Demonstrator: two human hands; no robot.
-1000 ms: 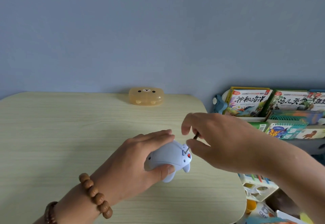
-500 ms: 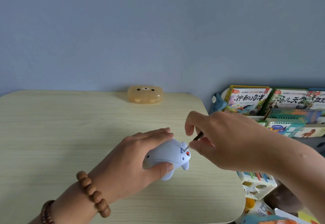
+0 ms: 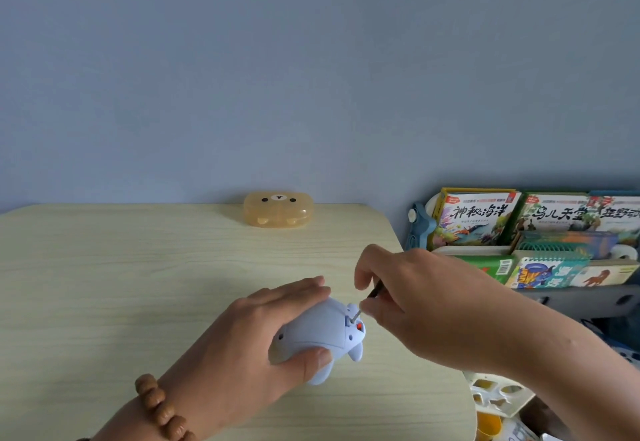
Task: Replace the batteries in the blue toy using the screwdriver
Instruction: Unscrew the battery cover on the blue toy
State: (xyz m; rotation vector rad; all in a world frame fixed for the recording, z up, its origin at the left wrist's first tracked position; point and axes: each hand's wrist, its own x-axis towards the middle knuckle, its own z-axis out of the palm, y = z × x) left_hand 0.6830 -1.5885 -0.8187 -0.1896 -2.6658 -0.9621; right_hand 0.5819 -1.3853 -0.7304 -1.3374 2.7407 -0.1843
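A pale wooden table (image 3: 104, 284) stood against a blue-grey wall (image 3: 277, 59). The left hand (image 3: 249, 340) clasped the blue toy (image 3: 318, 331); at its two o'clock, the right hand (image 3: 426, 305) pinched the screwdriver (image 3: 374, 292).

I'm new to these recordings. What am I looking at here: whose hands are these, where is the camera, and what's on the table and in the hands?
There is no machine: a person works with bare hands, filmed by one wide camera worn on the head, looking forward and down. The left hand, with a bead bracelet on the wrist, grips a blue toy resting on the table. The right hand pinches a small screwdriver, its tip set into the toy's end. At the table's far edge sits an orange bear-face box. To the right, off the table, is a rack of picture books.
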